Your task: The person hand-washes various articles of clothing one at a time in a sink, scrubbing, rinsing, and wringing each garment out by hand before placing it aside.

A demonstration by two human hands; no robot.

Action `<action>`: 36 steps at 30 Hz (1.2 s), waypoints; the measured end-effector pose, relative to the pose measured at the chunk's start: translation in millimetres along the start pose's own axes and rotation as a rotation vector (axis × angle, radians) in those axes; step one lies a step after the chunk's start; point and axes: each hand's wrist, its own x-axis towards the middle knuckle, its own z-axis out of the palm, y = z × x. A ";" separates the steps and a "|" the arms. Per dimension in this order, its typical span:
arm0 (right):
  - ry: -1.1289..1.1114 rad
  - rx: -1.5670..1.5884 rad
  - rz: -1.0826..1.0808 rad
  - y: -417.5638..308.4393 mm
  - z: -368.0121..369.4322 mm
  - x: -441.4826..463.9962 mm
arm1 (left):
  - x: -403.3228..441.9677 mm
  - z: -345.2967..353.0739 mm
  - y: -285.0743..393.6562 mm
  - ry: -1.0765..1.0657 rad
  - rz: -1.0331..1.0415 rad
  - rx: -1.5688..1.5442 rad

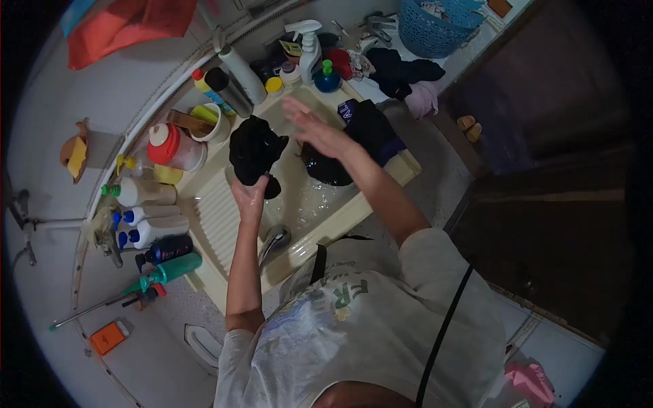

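Bunched black wet cloth (253,151) is gripped from below by my left hand (250,197), over the sink beside its ribbed washboard. My right hand (318,129) is raised above the basin with fingers stretched out, holding nothing. Below my right wrist, more dark wet cloth (325,166) lies in the soapy water. A black garment with white lettering (371,126) hangs over the far right rim. The cream laundry sink (216,224) is in front of me, and a shower head (277,238) rests at its near side.
Bottles line the sink's left edge, among them a teal bottle (175,267) and a red-lidded jar (173,146). A white spray bottle (309,47) and a blue bottle (327,80) stand at the back. A blue basket (435,30) is at the upper right, near dark clothes (401,71).
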 end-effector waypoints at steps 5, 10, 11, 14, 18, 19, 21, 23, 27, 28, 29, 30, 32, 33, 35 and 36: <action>0.452 -1.792 0.403 17.0 -112.6 -60.9 | 22.2 -1.4 7.0 0.037 0.046 0.071; 0.660 -1.526 -0.143 95.6 -121.6 -79.0 | 46.9 35.8 52.3 -0.201 -0.019 0.310; 0.614 -1.446 -0.189 103.3 -108.9 -78.5 | 46.7 49.7 77.1 -0.256 -0.024 0.319; 0.489 -1.113 -0.276 148.3 -58.4 -74.8 | 77.9 97.5 64.5 -0.475 0.058 0.265; 0.208 -0.798 -0.166 192.8 -7.1 -52.0 | 101.0 181.1 61.0 -0.595 0.196 0.263; -0.009 -0.690 -0.102 182.4 0.6 -45.1 | 102.4 201.9 55.3 -0.577 0.312 0.355; 0.028 -0.596 -0.156 190.9 21.3 -35.0 | 113.7 241.3 17.4 -0.593 0.461 0.538; 0.274 -0.236 -0.074 204.3 24.8 -27.1 | 115.2 259.7 -7.0 -0.709 0.347 0.738; 0.164 -0.845 0.592 151.8 -35.0 -11.6 | 100.1 245.7 -34.9 -0.429 0.583 0.655; 0.267 -1.030 0.688 170.9 -40.5 -9.4 | 93.2 227.5 -31.2 -0.425 0.558 0.668; 0.239 -1.027 0.697 181.0 -40.8 -8.2 | 86.2 205.3 -29.6 -0.418 0.500 0.602; 0.208 -1.084 0.694 190.0 -39.2 -6.3 | 78.0 182.1 -33.8 -0.407 0.443 0.537; 0.023 -1.349 0.664 210.6 -32.2 -1.7 | 55.2 137.0 -89.2 -0.338 0.270 0.470; -0.012 -1.344 0.666 229.4 -34.5 -0.1 | 41.6 120.5 -117.3 -0.354 0.202 0.703; -0.176 -1.699 0.261 270.1 -48.8 2.7 | 11.9 92.1 -177.4 -0.357 0.061 1.007; -0.352 -1.770 0.284 268.1 -54.4 16.7 | 6.7 81.1 -192.4 -0.341 0.007 1.081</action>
